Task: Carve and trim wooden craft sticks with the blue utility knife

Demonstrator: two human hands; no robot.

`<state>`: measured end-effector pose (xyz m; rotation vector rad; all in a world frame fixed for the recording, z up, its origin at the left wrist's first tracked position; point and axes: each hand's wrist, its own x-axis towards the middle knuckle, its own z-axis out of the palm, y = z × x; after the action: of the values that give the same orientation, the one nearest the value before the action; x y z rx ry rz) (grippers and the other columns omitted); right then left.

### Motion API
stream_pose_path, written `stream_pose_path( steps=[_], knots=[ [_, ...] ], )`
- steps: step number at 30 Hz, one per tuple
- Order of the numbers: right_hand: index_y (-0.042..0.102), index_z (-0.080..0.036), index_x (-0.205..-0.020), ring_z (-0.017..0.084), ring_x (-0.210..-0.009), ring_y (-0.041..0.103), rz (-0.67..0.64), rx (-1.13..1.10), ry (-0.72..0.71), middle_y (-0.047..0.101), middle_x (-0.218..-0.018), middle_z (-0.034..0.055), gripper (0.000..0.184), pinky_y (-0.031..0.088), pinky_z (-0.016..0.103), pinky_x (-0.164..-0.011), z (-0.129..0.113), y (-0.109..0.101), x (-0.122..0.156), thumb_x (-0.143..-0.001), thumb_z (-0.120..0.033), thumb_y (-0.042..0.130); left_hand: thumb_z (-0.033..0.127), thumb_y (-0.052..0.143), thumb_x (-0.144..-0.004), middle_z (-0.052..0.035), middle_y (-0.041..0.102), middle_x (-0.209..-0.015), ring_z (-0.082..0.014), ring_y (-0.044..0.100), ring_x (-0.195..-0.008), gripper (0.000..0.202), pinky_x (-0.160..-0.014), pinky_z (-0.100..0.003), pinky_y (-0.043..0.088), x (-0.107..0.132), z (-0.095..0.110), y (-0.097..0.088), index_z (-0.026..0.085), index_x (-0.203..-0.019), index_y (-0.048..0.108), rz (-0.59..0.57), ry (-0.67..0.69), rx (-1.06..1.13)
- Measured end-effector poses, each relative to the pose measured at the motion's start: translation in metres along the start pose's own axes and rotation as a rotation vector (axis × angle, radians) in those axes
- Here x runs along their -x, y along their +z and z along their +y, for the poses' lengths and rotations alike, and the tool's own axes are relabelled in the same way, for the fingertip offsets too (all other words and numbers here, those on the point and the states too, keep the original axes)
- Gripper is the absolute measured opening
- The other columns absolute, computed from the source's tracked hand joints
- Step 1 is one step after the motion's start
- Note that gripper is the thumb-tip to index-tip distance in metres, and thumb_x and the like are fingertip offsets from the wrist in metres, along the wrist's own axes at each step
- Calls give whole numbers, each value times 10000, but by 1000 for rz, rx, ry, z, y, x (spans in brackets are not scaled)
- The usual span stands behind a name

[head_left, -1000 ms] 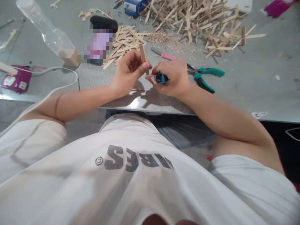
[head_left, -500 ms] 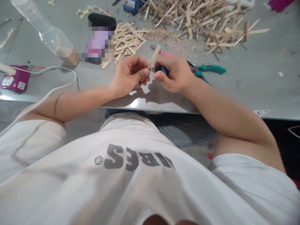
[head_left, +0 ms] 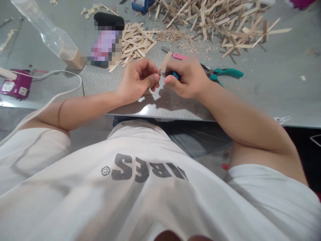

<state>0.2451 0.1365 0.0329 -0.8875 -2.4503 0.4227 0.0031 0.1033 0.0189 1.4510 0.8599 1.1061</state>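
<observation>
Above the near edge of the grey table (head_left: pixel 273 90), the two hands meet over a single wooden stick (head_left: pixel 165 62). Left hand (head_left: pixel 142 78): thumb and fingertips pinched together on the stick's lower end, the other fingers curled beneath. The stick rises from this pinch, tilted away from the body and toward the right, its rounded far end free in the gap between the hands. Right hand (head_left: pixel 187 77): fingers wrapped around a tool with a blue-and-black handle (head_left: pixel 175 75), the thumb lying along the near side. The tool's narrow tip points left, just beside the stick's gripped end; whether the two touch cannot be told.

Below the left fingers, a short pale piece of wood (head_left: pixel 148 93) lies on the table, partly hidden. Just beyond the hands rests a knife with a pink handle (head_left: pixel 179 56), partly covered by the right hand; to the right of that hand are pliers with teal grips (head_left: pixel 229 72), likewise partly covered. Farther back, a flat pile of loose sticks (head_left: pixel 136 43) lies beyond the left hand, with wood crumbs (head_left: pixel 173 35) to its right and a larger tangled heap of sticks (head_left: pixel 205 18) behind. Left of the flat pile stands a clear bottle (head_left: pixel 57 40) with brown contents at its base.
</observation>
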Motion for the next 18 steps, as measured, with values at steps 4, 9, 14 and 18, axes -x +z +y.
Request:
stream_pose_path(
  steps=[4, 9, 14, 18],
  knots=[
    [562, -287, -881, 224, -681, 509, -4, 21, -38, 547, -718, 25, 874, 381, 433, -688, 1, 0, 0, -1035, -1087, 243, 292, 979, -1023, 66, 655, -650, -113, 671, -617, 423, -681, -287, 583, 0, 1, 0, 254, -838, 600, 11, -19, -8],
    [520, -282, -867, 209, -685, 488, -68, 17, -34, 532, -716, 18, 883, 350, 414, -677, -1, -2, 0, -1041, -1087, 200, 247, 952, -1029, 60, 692, -678, -108, 694, -609, 407, -634, -275, 579, 3, 0, -2, 246, -832, 596, -29, 23, -1],
    [469, -283, -823, 179, -613, 374, -123, -35, -56, 424, -639, -14, 884, 287, 416, -665, -8, -1, -1, -1033, -1094, 186, 215, 976, -983, 60, 717, -641, -100, 687, -555, 471, -537, -261, 555, 6, -7, -4, 270, -792, 550, -69, 25, 12],
    [484, -285, -832, 180, -587, 354, -144, -43, -58, 399, -623, -23, 890, 274, 428, -671, -15, 1, 0, -1029, -1095, 171, 235, 996, -947, 60, 717, -634, -109, 687, -563, 521, -525, -279, 545, 8, -10, -4, 282, -759, 512, -72, 11, -20]
  ],
)
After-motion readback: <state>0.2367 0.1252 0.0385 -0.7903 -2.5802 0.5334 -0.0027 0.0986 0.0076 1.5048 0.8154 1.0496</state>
